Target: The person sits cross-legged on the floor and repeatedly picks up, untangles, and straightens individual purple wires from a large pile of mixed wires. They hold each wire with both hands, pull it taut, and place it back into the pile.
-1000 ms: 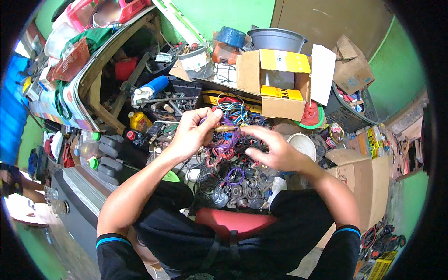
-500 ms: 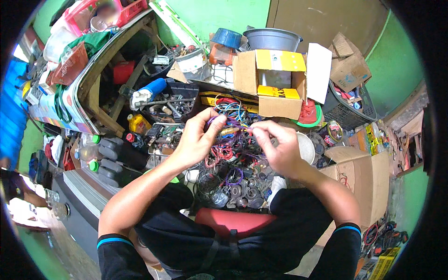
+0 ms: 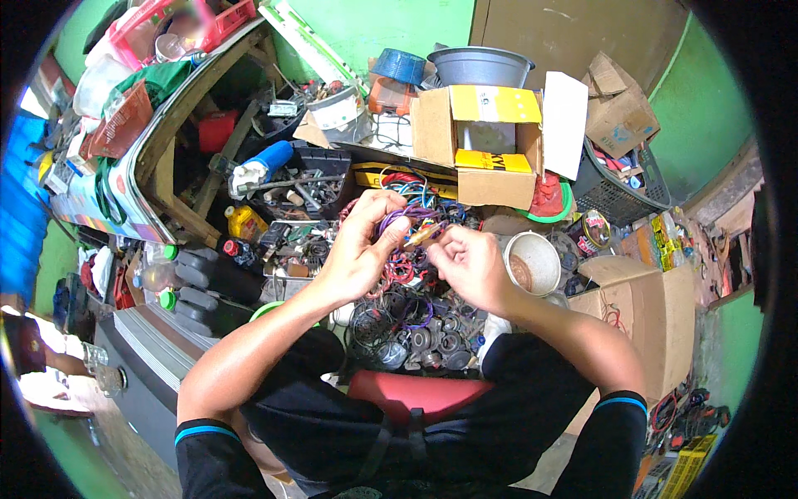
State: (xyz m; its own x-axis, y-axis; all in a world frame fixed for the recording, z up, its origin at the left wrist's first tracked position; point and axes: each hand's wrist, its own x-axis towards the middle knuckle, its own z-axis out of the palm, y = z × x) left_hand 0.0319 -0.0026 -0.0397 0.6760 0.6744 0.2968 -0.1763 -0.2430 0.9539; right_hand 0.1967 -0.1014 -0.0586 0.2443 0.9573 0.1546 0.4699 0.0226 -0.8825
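A bundle of purple wires (image 3: 397,218) is gripped between the thumb and fingers of my left hand (image 3: 366,245). Close to its right, my right hand (image 3: 472,266) has its fingers curled in a pinch; what lies in them is too small to make out. A small tan-yellow piece (image 3: 426,234) sticks out of the bundle between both hands. Below them lie red wires (image 3: 401,268), a coil of thin dark wire (image 3: 371,322) and a heap of round metal parts (image 3: 445,337). Blue and white wires (image 3: 420,193) show just beyond my left fingers.
An open cardboard box (image 3: 497,187) stands beyond my hands. To the right are a white bucket (image 3: 544,259) and a large open carton (image 3: 657,333). At left, a black bin of metal tools (image 3: 328,179), dark bottles with green caps (image 3: 208,312) and a wooden-framed table (image 3: 154,170) crowd the space.
My right hand has shifted down and left, its fingers curling in more. My left hand has turned slightly, and more of the white bucket shows.
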